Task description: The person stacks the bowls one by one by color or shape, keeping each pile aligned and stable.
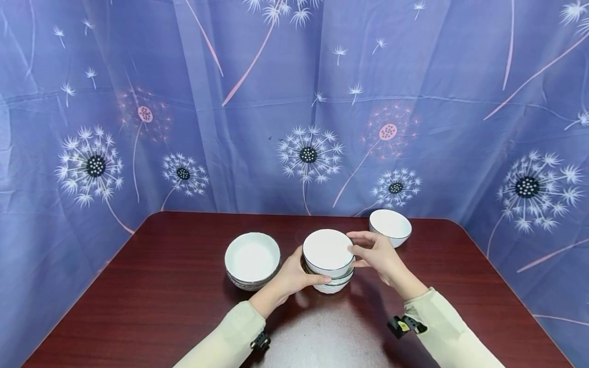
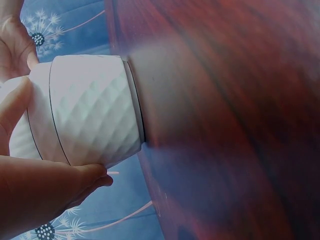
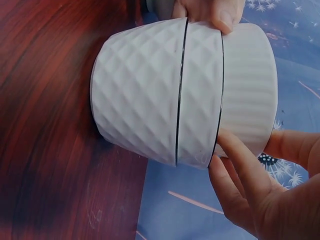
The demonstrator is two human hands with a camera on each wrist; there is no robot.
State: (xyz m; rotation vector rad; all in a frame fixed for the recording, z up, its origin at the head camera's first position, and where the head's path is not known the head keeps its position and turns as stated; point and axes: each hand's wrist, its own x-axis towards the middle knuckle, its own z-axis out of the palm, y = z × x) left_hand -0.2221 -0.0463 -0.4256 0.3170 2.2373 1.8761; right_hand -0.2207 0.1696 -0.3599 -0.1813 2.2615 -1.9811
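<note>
In the middle of the table a ribbed white bowl (image 1: pixel 327 250) (image 3: pixel 248 90) sits at the top of a stack, above diamond-textured white bowls (image 2: pixel 95 105) (image 3: pixel 137 87) with thin dark rims. My left hand (image 1: pixel 294 276) (image 2: pixel 50 185) grips the stack from its left side, the thumb across the front near the dark rims and the fingers round the far side. On the right, my right hand (image 1: pixel 379 255) (image 3: pixel 265 185) holds the ribbed bowl at its edge, some fingertips against the dark rim just below it. Part of each hand's fingers is hidden by the bowls.
Left of the middle stack stands another stack of white bowls (image 1: pixel 252 258) with patterned dark rims. A single white bowl (image 1: pixel 390 225) rests at the table's back right. The dark red wooden table (image 1: pixel 161 286) meets a blue dandelion-print curtain (image 1: pixel 248 153) behind.
</note>
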